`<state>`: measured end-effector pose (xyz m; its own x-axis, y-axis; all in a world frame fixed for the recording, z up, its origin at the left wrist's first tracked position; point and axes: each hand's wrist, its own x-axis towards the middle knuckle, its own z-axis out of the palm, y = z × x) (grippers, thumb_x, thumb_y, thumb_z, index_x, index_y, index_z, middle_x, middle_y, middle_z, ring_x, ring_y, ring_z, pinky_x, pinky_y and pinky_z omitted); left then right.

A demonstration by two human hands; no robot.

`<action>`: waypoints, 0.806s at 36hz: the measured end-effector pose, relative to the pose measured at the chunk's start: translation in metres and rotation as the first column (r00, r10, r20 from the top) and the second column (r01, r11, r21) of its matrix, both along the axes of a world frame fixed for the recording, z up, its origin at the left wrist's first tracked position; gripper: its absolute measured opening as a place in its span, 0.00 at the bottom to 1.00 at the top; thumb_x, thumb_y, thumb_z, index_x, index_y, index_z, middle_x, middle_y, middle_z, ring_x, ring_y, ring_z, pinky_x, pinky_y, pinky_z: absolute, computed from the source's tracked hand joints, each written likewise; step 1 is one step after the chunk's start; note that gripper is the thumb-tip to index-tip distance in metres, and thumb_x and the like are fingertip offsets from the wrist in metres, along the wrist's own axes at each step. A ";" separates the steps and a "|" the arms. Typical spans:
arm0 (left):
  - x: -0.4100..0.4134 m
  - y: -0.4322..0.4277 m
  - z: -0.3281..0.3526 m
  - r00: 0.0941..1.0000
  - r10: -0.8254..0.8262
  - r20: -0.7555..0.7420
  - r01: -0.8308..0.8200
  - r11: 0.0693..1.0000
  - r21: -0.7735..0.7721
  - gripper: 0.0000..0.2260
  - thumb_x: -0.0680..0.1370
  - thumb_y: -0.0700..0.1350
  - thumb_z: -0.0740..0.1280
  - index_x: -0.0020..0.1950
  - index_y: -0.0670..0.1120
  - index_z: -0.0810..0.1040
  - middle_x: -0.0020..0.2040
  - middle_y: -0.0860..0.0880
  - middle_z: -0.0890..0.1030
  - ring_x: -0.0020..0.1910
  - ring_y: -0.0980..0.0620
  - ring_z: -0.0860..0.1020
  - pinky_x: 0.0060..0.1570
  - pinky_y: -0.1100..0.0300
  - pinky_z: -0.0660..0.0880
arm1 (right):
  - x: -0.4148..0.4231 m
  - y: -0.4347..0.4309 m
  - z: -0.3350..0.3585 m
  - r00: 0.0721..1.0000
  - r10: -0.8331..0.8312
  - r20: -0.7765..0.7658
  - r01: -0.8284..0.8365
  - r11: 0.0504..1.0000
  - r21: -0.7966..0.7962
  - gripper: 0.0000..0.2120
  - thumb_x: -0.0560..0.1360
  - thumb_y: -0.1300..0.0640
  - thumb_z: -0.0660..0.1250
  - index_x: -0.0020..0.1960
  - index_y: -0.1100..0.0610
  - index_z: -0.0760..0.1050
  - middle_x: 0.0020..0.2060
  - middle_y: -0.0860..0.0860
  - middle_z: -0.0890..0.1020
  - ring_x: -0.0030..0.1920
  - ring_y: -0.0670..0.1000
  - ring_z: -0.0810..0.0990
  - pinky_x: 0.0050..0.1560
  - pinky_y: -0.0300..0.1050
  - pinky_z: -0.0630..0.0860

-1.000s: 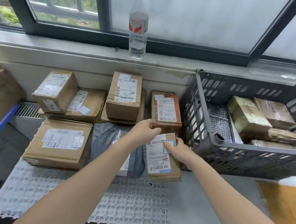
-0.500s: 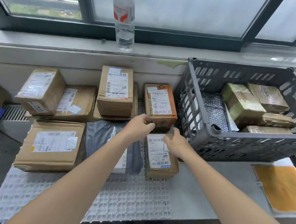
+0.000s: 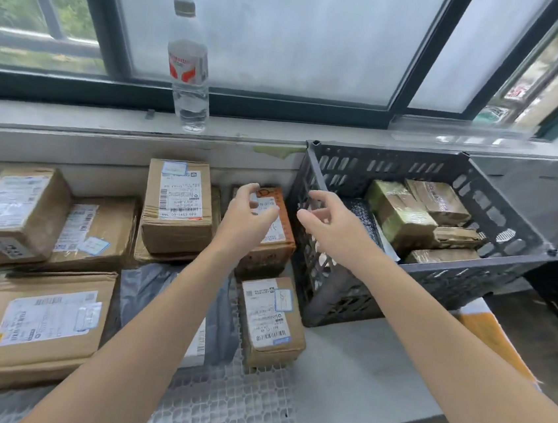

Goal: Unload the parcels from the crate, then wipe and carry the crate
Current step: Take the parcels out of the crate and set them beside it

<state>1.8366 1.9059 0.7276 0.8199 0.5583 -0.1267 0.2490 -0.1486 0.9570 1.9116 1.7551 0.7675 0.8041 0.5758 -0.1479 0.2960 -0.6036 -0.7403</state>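
Crate (image 3: 396, 166) at right, taped parcels (image 3: 401, 214) stacked inside; left hand (image 3: 252, 208) and right hand (image 3: 330, 220) empty, fingers loosely curled, beside its left wall; likely risk: slick tape slipping, stack tumbling on lifting

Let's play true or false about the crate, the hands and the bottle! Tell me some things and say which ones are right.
1. The crate has parcels inside. True.
2. The left hand holds a parcel. False: it holds nothing, and neither does the right hand.
3. A water bottle stands on the windowsill. True.
4. The crate is red. False: it is dark grey.
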 end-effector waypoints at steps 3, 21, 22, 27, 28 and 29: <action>0.010 -0.010 0.010 0.999 -0.011 0.032 0.010 1.000 0.021 0.26 0.80 0.49 0.65 0.76 0.52 0.60 0.68 0.48 0.70 0.58 0.53 0.71 0.50 0.60 0.71 | 0.015 -0.012 0.007 0.998 -0.015 0.058 0.014 1.000 0.012 0.27 0.78 0.41 0.63 0.74 0.43 0.61 0.60 0.47 0.75 0.57 0.47 0.75 0.49 0.41 0.73; 0.135 -0.133 0.032 1.000 -0.014 0.010 0.013 0.997 0.081 0.28 0.79 0.47 0.66 0.77 0.52 0.59 0.67 0.49 0.68 0.63 0.50 0.71 0.55 0.57 0.67 | 0.165 -0.132 -0.007 0.987 0.027 0.160 -0.021 0.999 -0.038 0.32 0.75 0.42 0.68 0.75 0.46 0.59 0.68 0.52 0.71 0.67 0.51 0.71 0.67 0.51 0.70; 0.144 -0.142 0.031 1.000 -0.013 0.004 0.013 0.997 0.080 0.28 0.79 0.47 0.66 0.77 0.52 0.59 0.67 0.49 0.68 0.63 0.50 0.71 0.54 0.58 0.67 | 0.175 -0.139 -0.009 0.986 0.030 0.164 -0.023 0.999 -0.047 0.33 0.75 0.42 0.68 0.75 0.46 0.59 0.68 0.52 0.71 0.66 0.52 0.71 0.67 0.51 0.70; 0.179 -0.177 0.026 0.999 0.029 -0.022 -0.027 0.997 0.075 0.27 0.79 0.47 0.66 0.76 0.52 0.60 0.67 0.47 0.68 0.61 0.51 0.71 0.54 0.59 0.68 | 0.216 -0.165 -0.019 0.981 0.071 0.182 -0.061 0.996 -0.061 0.34 0.75 0.43 0.69 0.76 0.47 0.60 0.68 0.54 0.71 0.67 0.53 0.70 0.68 0.52 0.69; 0.183 -0.183 0.025 0.999 0.037 -0.034 -0.034 0.997 0.071 0.27 0.79 0.47 0.66 0.76 0.52 0.60 0.68 0.47 0.68 0.61 0.51 0.71 0.54 0.58 0.68 | 0.223 -0.170 -0.021 0.979 0.081 0.187 -0.069 0.995 -0.074 0.34 0.75 0.43 0.69 0.76 0.47 0.60 0.69 0.54 0.71 0.67 0.53 0.70 0.68 0.51 0.69; 0.186 -0.188 0.024 0.998 0.041 -0.047 -0.038 0.997 0.068 0.27 0.79 0.47 0.66 0.77 0.52 0.60 0.68 0.47 0.68 0.61 0.51 0.71 0.55 0.58 0.69 | 0.229 -0.174 -0.024 0.976 0.092 0.195 -0.074 0.993 -0.096 0.34 0.74 0.42 0.69 0.76 0.47 0.59 0.69 0.54 0.71 0.68 0.54 0.70 0.67 0.50 0.69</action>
